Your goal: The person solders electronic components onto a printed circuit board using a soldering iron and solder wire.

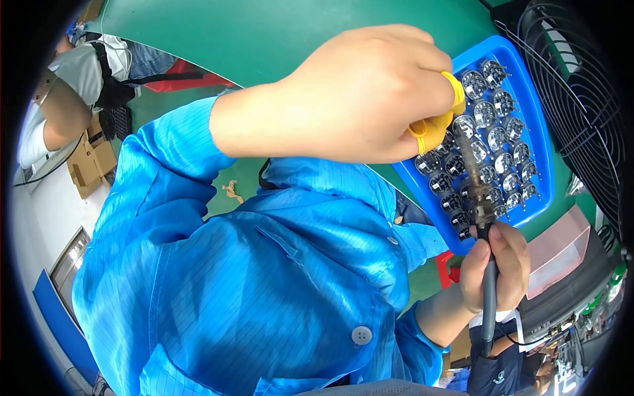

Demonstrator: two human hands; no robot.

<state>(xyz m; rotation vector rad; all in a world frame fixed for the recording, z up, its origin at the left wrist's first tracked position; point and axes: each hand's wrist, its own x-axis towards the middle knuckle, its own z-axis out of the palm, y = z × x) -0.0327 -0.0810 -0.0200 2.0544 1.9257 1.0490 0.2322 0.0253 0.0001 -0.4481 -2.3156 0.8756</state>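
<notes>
My left hand [389,92] is closed over the left edge of the tray, thumb and index finger pinched together in yellow finger cots [432,134]. Whatever lies between those fingertips is hidden. Wrapped round the dark grey handle of a soldering iron [489,297] is my right hand [505,267]. The iron's brownish metal barrel slants up across the tray, its far end close to my left fingertips. Beneath both hands sits a blue plastic tray [540,119], holding several small round black electronic parts [485,113] with metal pins, set in rows.
The green table [264,39] carries the tray. A black wire-guarded fan [574,99] stands just right of it. A pinkish box [559,254] lies below the fan. Another person's arm [66,112] shows at far left, and a dark-clothed person [498,373] at lower right.
</notes>
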